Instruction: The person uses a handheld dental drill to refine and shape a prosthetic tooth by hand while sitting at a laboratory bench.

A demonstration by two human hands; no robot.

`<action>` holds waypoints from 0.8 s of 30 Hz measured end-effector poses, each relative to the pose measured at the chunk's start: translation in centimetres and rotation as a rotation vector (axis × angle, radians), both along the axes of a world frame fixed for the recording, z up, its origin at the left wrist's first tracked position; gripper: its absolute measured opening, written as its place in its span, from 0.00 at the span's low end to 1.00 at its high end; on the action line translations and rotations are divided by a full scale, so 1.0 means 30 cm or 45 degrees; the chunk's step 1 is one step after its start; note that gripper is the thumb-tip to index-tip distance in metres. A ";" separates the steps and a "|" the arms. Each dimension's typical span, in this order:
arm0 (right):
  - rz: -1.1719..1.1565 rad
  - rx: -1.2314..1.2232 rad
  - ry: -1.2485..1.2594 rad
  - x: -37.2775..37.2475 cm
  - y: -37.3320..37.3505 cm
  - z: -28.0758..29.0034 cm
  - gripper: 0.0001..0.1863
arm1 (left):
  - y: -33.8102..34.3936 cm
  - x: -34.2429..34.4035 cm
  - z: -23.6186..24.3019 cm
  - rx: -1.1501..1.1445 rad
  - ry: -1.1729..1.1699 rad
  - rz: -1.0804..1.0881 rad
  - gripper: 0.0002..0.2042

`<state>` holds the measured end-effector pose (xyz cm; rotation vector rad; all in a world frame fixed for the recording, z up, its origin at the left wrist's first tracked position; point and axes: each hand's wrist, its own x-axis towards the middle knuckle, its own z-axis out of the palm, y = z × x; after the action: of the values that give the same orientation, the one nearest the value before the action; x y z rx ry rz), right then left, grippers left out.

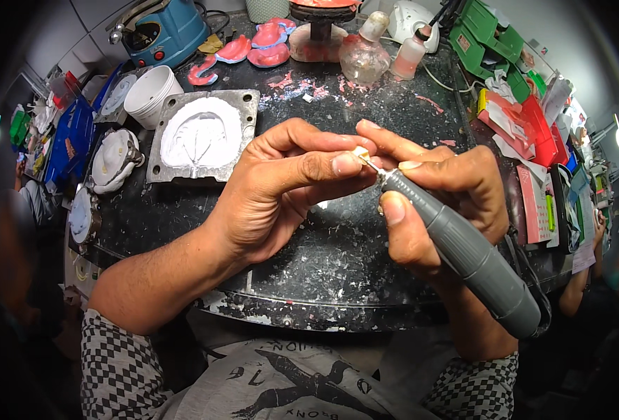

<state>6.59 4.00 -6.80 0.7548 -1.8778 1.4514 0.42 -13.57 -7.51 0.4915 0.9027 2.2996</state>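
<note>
Over the middle of the dark bench, my left hand [281,175] pinches a small ivory-coloured piece, apparently a denture tooth [360,152], between thumb and fingers. My right hand [449,189] is closed around a grey rotary handpiece [470,252], whose body slants down to the lower right. Its thin metal bur reaches the small piece; whether the two touch is too fine to tell. Left of my hands lies a metal flask half [246,129] filled with white plaster [201,133]. My fingertips hide most of the small piece.
White stacked cups [153,96] and plaster-filled flask parts [117,161] stand at the left. A blue machine [161,35], pink wax pieces [269,54], a glass burner [365,56] and a dropper bottle [409,56] line the back. Green bins [488,35] and a red tray [539,129] are at the right.
</note>
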 end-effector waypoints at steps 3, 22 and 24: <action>0.023 -0.001 -0.002 -0.004 0.004 -0.001 0.13 | -0.001 0.000 0.000 -0.012 0.005 0.004 0.03; 0.031 0.034 0.021 -0.003 0.012 0.000 0.13 | -0.002 0.004 0.002 -0.051 -0.019 0.007 0.05; 0.023 0.036 -0.007 0.000 0.009 0.004 0.14 | -0.002 0.005 0.003 -0.054 -0.023 0.009 0.05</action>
<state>6.60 4.27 -6.69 0.7838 -1.9039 1.4422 0.55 -13.62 -7.42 0.4498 0.9438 2.2828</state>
